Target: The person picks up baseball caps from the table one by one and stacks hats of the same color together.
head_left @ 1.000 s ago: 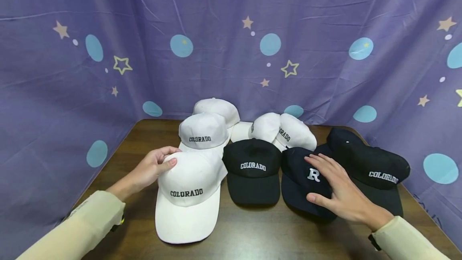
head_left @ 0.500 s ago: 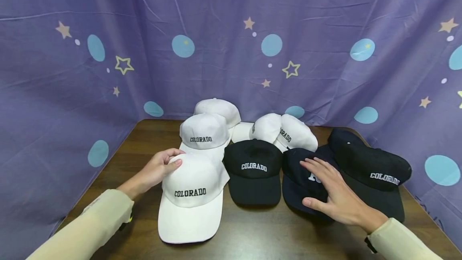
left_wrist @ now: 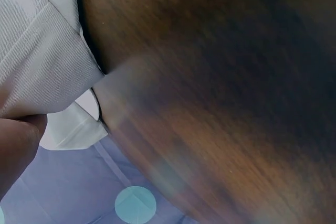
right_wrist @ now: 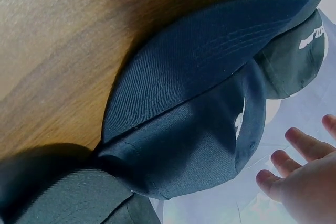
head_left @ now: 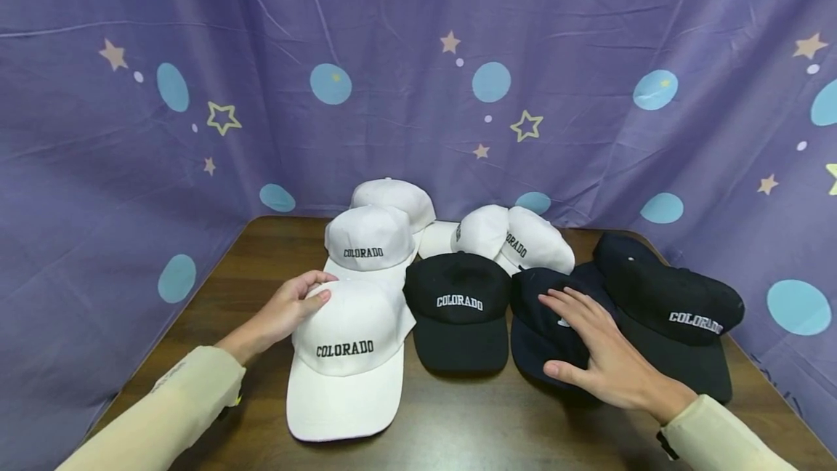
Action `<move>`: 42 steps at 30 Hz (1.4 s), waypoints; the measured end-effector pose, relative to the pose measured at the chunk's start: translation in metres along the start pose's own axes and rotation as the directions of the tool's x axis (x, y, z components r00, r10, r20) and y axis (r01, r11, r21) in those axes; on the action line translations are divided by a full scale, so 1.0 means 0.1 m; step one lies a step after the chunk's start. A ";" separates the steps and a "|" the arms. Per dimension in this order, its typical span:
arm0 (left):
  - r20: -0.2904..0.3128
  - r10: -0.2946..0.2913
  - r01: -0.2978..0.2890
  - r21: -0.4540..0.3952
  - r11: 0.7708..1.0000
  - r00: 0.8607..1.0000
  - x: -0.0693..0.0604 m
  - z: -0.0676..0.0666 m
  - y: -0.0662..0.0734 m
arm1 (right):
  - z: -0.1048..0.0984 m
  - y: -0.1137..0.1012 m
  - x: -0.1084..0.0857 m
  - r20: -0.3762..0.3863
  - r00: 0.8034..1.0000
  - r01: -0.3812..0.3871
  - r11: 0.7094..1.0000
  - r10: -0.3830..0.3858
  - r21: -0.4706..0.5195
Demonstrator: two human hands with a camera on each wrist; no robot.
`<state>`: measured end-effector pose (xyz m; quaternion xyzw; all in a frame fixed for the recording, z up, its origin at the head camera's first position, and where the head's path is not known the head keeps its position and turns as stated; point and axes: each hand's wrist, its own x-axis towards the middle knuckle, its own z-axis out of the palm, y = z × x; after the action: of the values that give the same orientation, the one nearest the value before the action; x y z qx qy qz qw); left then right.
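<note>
My left hand (head_left: 288,311) pinches the upper left of a white COLORADO baseball cap (head_left: 346,398) at the front left of the table. In the left wrist view, a fingertip (left_wrist: 18,145) lies against the cap's fabric (left_wrist: 58,61). On the other side, my right hand (head_left: 604,355) hovers with fingers spread over a navy cap (head_left: 543,333), hiding most of its white letter. That navy cap (right_wrist: 194,124) and the fingers show apart in the right wrist view. A black COLORADO cap (head_left: 460,311) sits between the hands.
Behind the held cap stand two more white caps, a nearer one (head_left: 366,235) and a farther one (head_left: 392,195). Two others (head_left: 484,231) lie back centre. At the right, a black COLORADO cap (head_left: 680,300) overlaps a dark one (head_left: 617,246). A purple curtain (head_left: 418,78) borders the wooden table (head_left: 458,427).
My left hand and the white cap have shifted slightly to the right. My right hand has drifted a little left and down, covering more of the navy cap's letter.
</note>
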<state>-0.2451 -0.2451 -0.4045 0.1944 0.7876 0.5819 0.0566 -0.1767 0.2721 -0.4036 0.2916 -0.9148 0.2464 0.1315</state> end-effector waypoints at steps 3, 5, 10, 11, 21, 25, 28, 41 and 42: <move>-0.011 0.022 -0.021 0.020 1.000 1.000 0.00 0.01 -0.01 | 0.00 0.00 0.00 -0.001 1.000 -0.001 1.000 0.001 -0.001; -0.013 0.031 -0.031 0.023 0.999 0.999 0.00 0.01 -0.02 | 0.01 0.00 0.00 -0.001 1.000 0.001 1.000 -0.001 0.000; 0.006 0.025 -0.025 0.032 0.999 1.000 0.02 0.03 -0.04 | 0.02 0.01 -0.01 0.002 1.000 -0.005 1.000 0.005 0.002; 0.012 0.023 -0.023 0.036 0.999 1.000 0.02 0.04 -0.04 | 0.02 0.00 -0.01 0.003 1.000 -0.007 1.000 0.007 0.003; 0.049 -0.004 0.003 0.016 1.000 0.999 0.07 0.12 -0.03 | 0.03 -0.01 -0.02 0.000 1.000 -0.007 1.000 0.007 0.004; 0.036 0.016 -0.017 0.036 0.999 0.999 0.05 0.14 -0.02 | 0.04 -0.02 -0.01 0.002 1.000 -0.004 1.000 0.004 0.005; 0.023 0.036 -0.037 0.041 0.998 0.999 0.03 0.13 -0.01 | 0.04 -0.02 -0.01 0.005 1.000 -0.007 1.000 0.007 0.005; -0.043 0.097 -0.087 0.202 0.975 0.994 0.01 0.08 0.03 | 0.06 -0.02 -0.01 0.005 1.000 -0.008 1.000 0.008 -0.008; -0.049 0.107 -0.093 0.220 0.971 0.993 0.01 0.08 0.04 | 0.06 -0.02 0.00 0.006 1.000 -0.010 1.000 0.010 -0.008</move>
<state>-0.2426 -0.2364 -0.4034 0.2211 0.8371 0.5001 -0.0183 -0.1757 0.2675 -0.4076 0.2873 -0.9177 0.2423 0.1287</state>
